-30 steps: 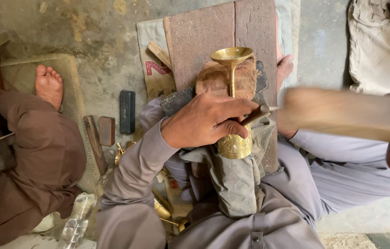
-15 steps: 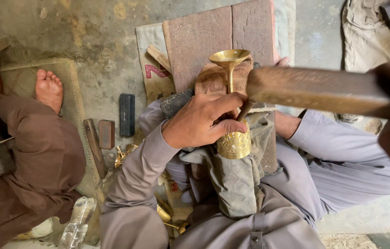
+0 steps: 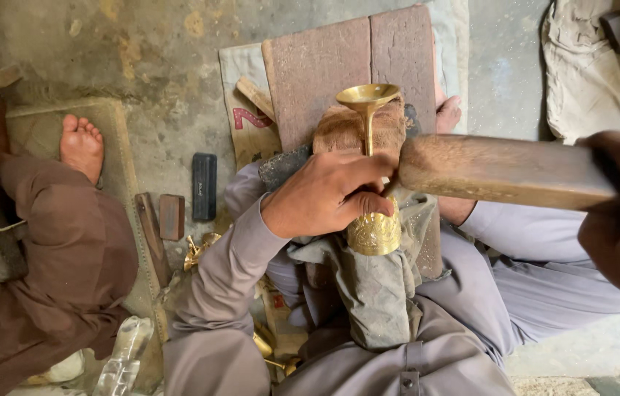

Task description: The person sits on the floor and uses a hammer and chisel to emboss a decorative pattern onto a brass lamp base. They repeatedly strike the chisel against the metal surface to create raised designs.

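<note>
Head view: brass goblet (image 3: 370, 176) lies under left hand (image 3: 328, 192), mallet (image 3: 500, 170) above.

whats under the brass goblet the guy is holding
The brass goblet lies sideways on a worn wooden block, its engraved cup over grey cloth. The left hand covers the goblet's middle, so its support there is hidden.

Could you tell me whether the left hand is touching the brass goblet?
Touching. The head view shows the left hand wrapped around the brass goblet, its fingers curled over the stem just above the patterned cup, with no gap between them.
</note>
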